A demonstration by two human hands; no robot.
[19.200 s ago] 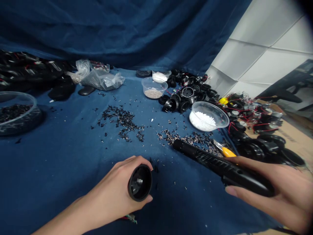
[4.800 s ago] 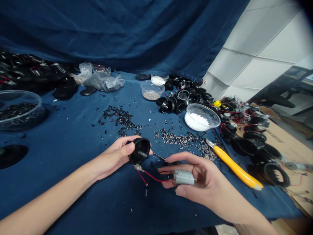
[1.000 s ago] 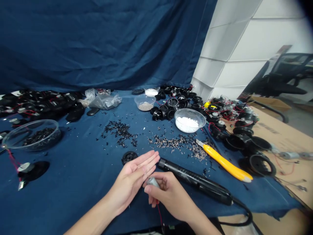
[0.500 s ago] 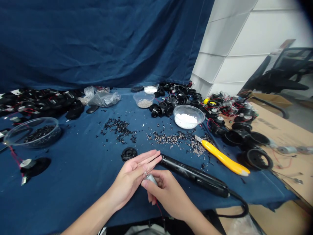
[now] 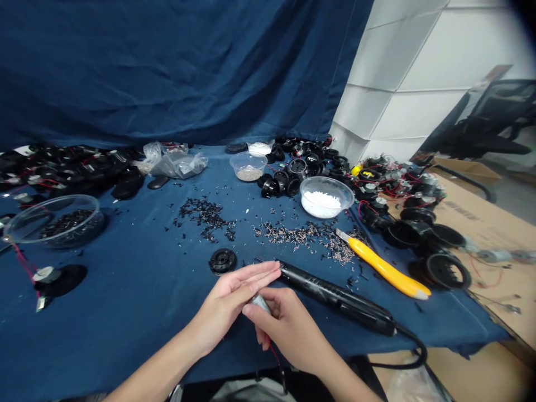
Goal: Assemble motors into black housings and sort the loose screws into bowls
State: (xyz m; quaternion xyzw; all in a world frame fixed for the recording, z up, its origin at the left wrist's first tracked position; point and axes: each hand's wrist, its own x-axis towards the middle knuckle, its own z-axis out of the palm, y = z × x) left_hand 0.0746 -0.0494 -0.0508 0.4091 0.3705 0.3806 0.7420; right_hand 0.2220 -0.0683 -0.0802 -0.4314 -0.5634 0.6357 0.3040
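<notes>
A small silver motor (image 5: 260, 303) with a red wire hanging below it is pinched between the thumb and fingers of my right hand (image 5: 280, 324). My left hand (image 5: 234, 293) is stretched out flat with its fingers together, its palm against the motor's front end, which it hides. Just past my left fingertips lies a black electric screwdriver (image 5: 335, 298), its tip pointing left. A round black plastic part (image 5: 223, 261) rests on the blue cloth beyond my left hand.
Loose screws (image 5: 301, 234) and black screws (image 5: 205, 215) lie scattered ahead. A yellow utility knife (image 5: 385, 268) is at the right. Clear bowls hold white pieces (image 5: 321, 201), small metal parts (image 5: 250, 174) and black screws (image 5: 69, 223). Black housings (image 5: 446, 272) and wired motors (image 5: 389, 181) crowd the right edge.
The motor's front end has slid further behind my left palm and thumb. The view has shifted slightly, and the round black part shows more fully.
</notes>
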